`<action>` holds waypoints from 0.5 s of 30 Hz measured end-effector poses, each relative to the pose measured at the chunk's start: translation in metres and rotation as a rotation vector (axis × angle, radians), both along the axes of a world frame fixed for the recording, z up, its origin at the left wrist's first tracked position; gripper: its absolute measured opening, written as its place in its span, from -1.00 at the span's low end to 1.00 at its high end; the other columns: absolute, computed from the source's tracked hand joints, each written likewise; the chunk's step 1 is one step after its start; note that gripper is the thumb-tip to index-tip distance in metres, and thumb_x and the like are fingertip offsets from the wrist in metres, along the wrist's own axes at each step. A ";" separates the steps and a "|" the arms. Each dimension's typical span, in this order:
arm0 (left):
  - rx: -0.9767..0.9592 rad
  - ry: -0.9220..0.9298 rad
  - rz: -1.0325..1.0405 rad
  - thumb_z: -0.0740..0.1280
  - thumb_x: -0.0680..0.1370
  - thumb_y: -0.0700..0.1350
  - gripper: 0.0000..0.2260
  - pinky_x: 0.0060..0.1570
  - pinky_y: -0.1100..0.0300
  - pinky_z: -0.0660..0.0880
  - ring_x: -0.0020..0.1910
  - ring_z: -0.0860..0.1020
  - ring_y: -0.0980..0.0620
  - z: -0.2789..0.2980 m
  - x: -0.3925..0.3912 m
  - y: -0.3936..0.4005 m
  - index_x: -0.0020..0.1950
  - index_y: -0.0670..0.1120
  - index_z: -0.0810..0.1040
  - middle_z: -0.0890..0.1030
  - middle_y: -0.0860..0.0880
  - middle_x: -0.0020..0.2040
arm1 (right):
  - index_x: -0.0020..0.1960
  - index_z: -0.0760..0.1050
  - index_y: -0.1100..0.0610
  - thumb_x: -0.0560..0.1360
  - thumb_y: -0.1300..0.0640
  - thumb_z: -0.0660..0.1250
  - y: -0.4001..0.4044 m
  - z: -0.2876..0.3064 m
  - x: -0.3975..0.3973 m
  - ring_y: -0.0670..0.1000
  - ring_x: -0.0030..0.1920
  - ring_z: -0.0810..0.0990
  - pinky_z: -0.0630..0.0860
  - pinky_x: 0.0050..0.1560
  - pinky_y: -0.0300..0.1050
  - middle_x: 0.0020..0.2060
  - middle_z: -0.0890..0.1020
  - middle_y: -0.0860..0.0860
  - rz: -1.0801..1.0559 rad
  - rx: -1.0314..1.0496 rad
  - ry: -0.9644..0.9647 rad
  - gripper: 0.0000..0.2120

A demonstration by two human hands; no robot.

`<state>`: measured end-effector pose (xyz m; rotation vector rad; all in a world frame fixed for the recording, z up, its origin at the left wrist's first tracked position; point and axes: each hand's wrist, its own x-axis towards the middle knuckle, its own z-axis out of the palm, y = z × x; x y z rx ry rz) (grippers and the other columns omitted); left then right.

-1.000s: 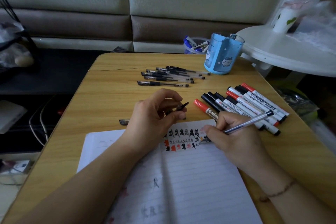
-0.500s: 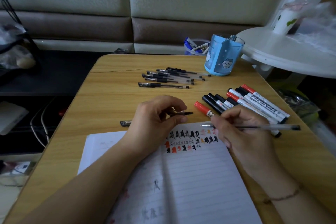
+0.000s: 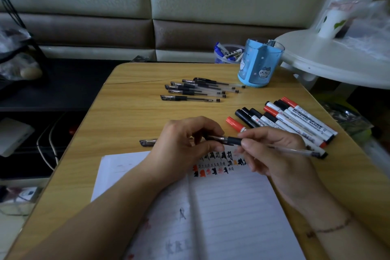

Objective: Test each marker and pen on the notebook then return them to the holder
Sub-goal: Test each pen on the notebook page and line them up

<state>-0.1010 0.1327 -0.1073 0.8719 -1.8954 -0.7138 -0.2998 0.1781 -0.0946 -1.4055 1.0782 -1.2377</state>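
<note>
My right hand (image 3: 272, 150) pinches a clear gel pen (image 3: 295, 151) that lies level above the open lined notebook (image 3: 221, 207). Its tip end meets a dark pen cap (image 3: 213, 138) pinched in my left hand (image 3: 185, 141). Black and red test marks (image 3: 219, 163) fill the top of the right page. Several capped gel pens (image 3: 196, 91) lie on the table further back. A row of red and black whiteboard markers (image 3: 295, 121) lies to the right. The blue cartoon holder (image 3: 259, 63) stands at the far right of the table.
A loose pen cap (image 3: 147, 142) lies left of my left hand. Behind the holder sits a clear cup with blue markers (image 3: 226, 53). A white round side table (image 3: 337, 59) with a cup stands right of the wooden table (image 3: 130, 116); a sofa runs behind.
My right hand lifted the pen off the page, turned it level and brought its tip end to the cap held in my left hand.
</note>
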 end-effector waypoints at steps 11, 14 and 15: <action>-0.009 0.033 -0.028 0.57 0.37 -0.24 -0.62 -0.06 0.34 0.56 -0.15 0.67 0.18 0.006 -0.002 0.006 0.10 0.05 0.60 0.70 0.06 -0.17 | -0.09 0.69 -0.04 0.38 -0.04 0.47 0.003 -0.002 0.007 0.06 -0.47 0.54 0.49 -0.38 -0.24 -0.33 0.61 0.30 -0.030 -0.084 0.036 -0.86; -0.014 0.024 -0.016 0.57 0.38 -0.21 -0.67 -0.08 0.32 0.57 -0.14 0.67 0.18 0.004 -0.002 0.005 0.07 0.04 0.61 0.69 0.06 -0.16 | -0.09 0.68 -0.02 0.37 -0.03 0.45 0.001 -0.004 0.006 0.05 -0.45 0.54 0.50 -0.36 -0.22 -0.34 0.61 0.24 -0.003 -0.075 0.029 -0.84; -0.017 0.019 -0.008 0.56 0.38 -0.20 -0.70 -0.09 0.33 0.57 -0.15 0.66 0.18 0.003 -0.002 0.004 0.04 0.03 0.61 0.68 0.08 -0.15 | -0.08 0.68 -0.02 0.35 -0.05 0.44 0.000 -0.004 0.005 0.04 -0.42 0.54 0.51 -0.35 -0.19 -0.35 0.62 0.18 0.011 -0.062 0.023 -0.81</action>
